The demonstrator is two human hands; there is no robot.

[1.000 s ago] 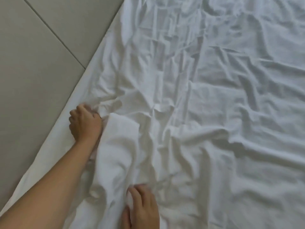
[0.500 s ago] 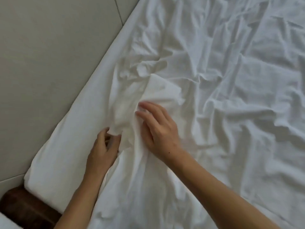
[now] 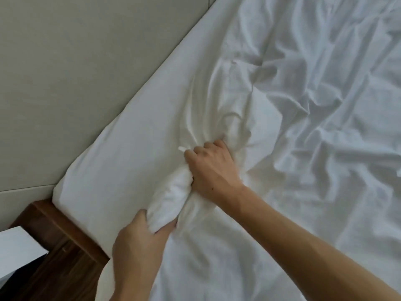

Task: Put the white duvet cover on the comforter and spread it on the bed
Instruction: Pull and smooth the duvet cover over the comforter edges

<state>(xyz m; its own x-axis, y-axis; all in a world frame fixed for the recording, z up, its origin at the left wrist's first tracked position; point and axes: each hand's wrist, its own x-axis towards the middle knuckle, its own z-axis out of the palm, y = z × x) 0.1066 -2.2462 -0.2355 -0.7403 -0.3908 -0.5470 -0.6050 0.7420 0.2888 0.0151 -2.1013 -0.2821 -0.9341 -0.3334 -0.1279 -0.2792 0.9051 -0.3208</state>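
White duvet cover [image 3: 303,105], soft and creased, one bunched roll [image 3: 171,205] in both hands' curled fingers [image 3: 208,148].

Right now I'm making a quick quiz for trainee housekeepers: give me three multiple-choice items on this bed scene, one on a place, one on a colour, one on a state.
1. Where is the bunched roll of fabric that both hands grip?
A. Near the bed's corner by the wall
B. On the floor
C. On the nightstand

2. What colour is the duvet cover?
A. Blue
B. White
C. Striped grey

3. How does the duvet cover lie across the bed?
A. Smooth and flat
B. Folded in a neat stack
C. Heavily wrinkled

Answers:
1 A: the left hand and right hand hold the bunched roll near the bed's corner by the wall.
2 B: the duvet cover is white all over.
3 C: creases run across its whole surface.
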